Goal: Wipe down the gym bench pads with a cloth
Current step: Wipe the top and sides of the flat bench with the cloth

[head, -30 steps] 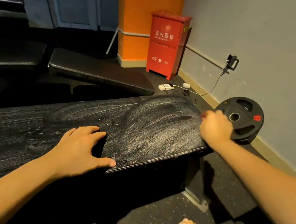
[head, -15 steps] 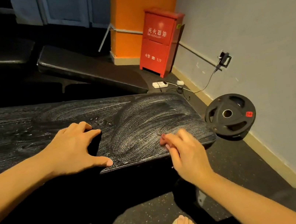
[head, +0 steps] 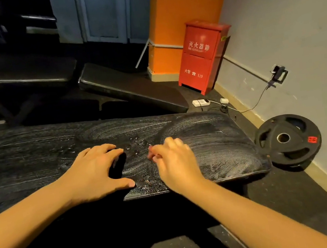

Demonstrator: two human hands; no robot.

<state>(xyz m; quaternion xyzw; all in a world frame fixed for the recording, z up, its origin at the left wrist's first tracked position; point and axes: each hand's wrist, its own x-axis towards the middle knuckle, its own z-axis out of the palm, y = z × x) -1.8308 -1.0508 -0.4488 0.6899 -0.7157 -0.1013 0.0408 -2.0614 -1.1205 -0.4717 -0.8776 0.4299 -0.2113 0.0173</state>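
The black bench pad point(head: 216, 149) stretches across the view, covered in whitish wet swipe marks and a few droplets near its middle. My left hand point(head: 95, 173) rests flat on the pad near its front edge, fingers spread, with a dark patch under the palm. My right hand point(head: 175, 162) hovers low over the pad just right of the left hand. Its fingers are curled and motion-blurred. No cloth shows clearly in either hand, so I cannot tell whether the right hand holds one.
A second black bench point(head: 131, 90) stands behind the pad. A red fire-extinguisher cabinet point(head: 203, 57) sits by the orange pillar point(head: 179, 14). A black weight plate point(head: 287, 140) leans at the grey wall on the right, and a power strip point(head: 201, 102) with cables lies on the floor.
My right hand has swept left along the pad, from its right end to the middle beside my left hand. The left hand has stayed in place.
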